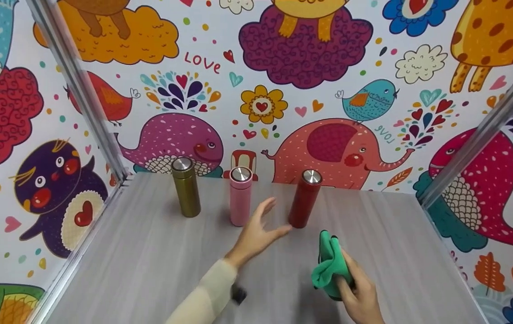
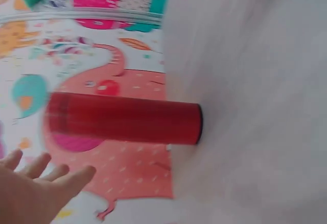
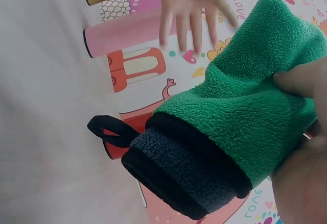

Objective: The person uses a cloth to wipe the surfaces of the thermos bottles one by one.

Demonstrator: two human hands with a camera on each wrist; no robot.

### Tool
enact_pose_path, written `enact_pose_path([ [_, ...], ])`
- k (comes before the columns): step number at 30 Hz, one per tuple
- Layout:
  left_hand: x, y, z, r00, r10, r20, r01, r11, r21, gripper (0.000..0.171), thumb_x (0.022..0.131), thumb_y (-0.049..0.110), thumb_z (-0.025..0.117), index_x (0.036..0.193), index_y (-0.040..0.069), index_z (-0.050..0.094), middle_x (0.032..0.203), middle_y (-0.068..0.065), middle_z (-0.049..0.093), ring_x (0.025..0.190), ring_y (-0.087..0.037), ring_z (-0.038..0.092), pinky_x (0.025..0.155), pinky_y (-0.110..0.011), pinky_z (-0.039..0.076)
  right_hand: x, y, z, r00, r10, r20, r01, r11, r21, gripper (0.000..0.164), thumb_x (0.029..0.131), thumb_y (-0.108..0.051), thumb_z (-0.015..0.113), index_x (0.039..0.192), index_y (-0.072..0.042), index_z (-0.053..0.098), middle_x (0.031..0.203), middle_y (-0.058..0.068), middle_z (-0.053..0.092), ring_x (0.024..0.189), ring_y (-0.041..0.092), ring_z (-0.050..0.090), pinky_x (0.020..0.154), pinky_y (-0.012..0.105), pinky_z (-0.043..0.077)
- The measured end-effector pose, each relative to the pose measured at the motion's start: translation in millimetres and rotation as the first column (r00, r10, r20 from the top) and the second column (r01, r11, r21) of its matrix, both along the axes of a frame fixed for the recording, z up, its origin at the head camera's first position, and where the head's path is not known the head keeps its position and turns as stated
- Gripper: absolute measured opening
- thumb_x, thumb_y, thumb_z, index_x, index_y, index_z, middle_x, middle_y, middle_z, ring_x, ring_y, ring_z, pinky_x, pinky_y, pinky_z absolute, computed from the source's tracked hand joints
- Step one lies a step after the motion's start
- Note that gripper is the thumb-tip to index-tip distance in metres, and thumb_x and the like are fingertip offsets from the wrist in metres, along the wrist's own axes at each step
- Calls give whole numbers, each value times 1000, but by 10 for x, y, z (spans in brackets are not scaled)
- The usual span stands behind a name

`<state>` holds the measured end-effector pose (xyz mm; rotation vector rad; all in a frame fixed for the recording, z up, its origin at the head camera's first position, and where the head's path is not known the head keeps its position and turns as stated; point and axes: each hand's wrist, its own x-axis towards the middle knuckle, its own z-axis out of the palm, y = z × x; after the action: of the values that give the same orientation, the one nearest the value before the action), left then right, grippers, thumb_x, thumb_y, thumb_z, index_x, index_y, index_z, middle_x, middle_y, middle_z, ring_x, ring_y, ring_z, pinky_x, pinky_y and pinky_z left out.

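Observation:
In the head view a red thermos flask (image 1: 303,202) with a silver lid stands upright on the table, and my left hand (image 1: 257,234) is just left of it with fingers spread, apart from it. That same red flask (image 2: 125,118) shows whole in the left wrist view, beyond the left fingers. My right hand (image 1: 360,288) grips a folded green cloth (image 1: 332,265) to the right of the flask. Seen from the right wrist, the cloth (image 3: 245,101) has a dark grey side, black edging and a black loop. A pink flask (image 1: 240,200) stands behind the left hand.
An olive-gold flask (image 1: 187,191) stands left of the pink one, near the back wall. The grey table (image 1: 148,270) is bounded by cartoon-printed walls (image 1: 220,90) with metal corner posts (image 1: 486,130). A small dark object (image 1: 238,294) shows beside the left sleeve.

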<state>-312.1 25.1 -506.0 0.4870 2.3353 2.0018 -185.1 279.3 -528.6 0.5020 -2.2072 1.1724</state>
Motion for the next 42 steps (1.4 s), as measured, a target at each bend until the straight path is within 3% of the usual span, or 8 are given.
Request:
enact_pose_path([
  [6, 720, -557, -104, 999, 39, -29, -35, 992, 119, 82, 83, 30, 85, 151, 19, 39, 152, -4, 43, 143, -22, 35, 111, -51, 34, 5, -104, 44, 998, -12, 62, 14, 999, -35, 68, 83, 28, 61, 145, 4, 48, 135, 25, 56, 128, -1, 47, 98, 11, 41],
  [11, 973, -692, -208, 998, 67, -10, -65, 992, 112, 82, 86, 28, 82, 153, 24, 35, 156, -4, 36, 146, -25, 28, 113, -52, 32, -15, -146, 142, 997, -1, 78, 3, 1000, -29, 65, 83, 28, 60, 143, 6, 49, 133, 25, 57, 125, -3, 47, 96, 10, 42],
  [15, 1002, -726, -233, 995, 100, -15, -98, 989, 113, 81, 86, 27, 81, 152, 28, 36, 157, -2, 34, 146, -26, 26, 112, -55, 31, -204, -64, 85, 997, 81, 19, -82, 995, 53, 70, 82, 27, 63, 146, 1, 48, 138, 17, 57, 127, 9, 51, 100, 14, 41],
  [19, 995, -735, -239, 995, 101, -22, -98, 988, 121, 79, 86, 25, 81, 152, 27, 37, 158, -2, 34, 146, -27, 26, 112, -55, 32, -488, -30, 76, 994, 107, 26, -110, 965, 238, 76, 82, 22, 67, 148, -12, 51, 140, 3, 57, 124, 16, 56, 101, 23, 46],
  [26, 948, -693, -212, 996, 58, -68, -50, 992, 119, 77, 89, 25, 78, 153, 25, 35, 157, -2, 33, 146, -28, 26, 111, -55, 33, -1054, -137, -89, 981, 79, 177, -166, 815, 556, 66, 85, 12, 67, 144, -17, 56, 133, 4, 62, 116, 24, 61, 96, 46, 52],
  [30, 951, -674, -199, 998, 50, -46, -43, 991, 125, 77, 89, 26, 78, 153, 25, 35, 157, -3, 34, 146, -27, 27, 111, -56, 33, -1189, -196, -280, 937, 81, 339, -278, 762, 586, 53, 91, 8, 60, 141, -10, 57, 128, 10, 64, 112, 28, 63, 95, 50, 52],
  [34, 961, -671, -207, 999, 40, -19, -37, 990, 137, 76, 90, 25, 78, 153, 23, 35, 157, -5, 34, 146, -28, 27, 110, -58, 33, -1240, -246, -469, 903, 86, 420, -345, 728, 592, 45, 95, 5, 55, 139, -5, 58, 129, 14, 63, 115, 32, 62, 97, 51, 50],
  [42, 943, -641, -187, 1000, 22, -1, -21, 991, 134, 78, 89, 26, 78, 153, 19, 34, 157, -6, 35, 146, -27, 27, 111, -54, 33, -1282, -281, -455, 850, 20, 526, -367, 739, 566, 45, 97, 1, 55, 141, -7, 56, 136, 15, 59, 124, 34, 56, 103, 53, 44],
])
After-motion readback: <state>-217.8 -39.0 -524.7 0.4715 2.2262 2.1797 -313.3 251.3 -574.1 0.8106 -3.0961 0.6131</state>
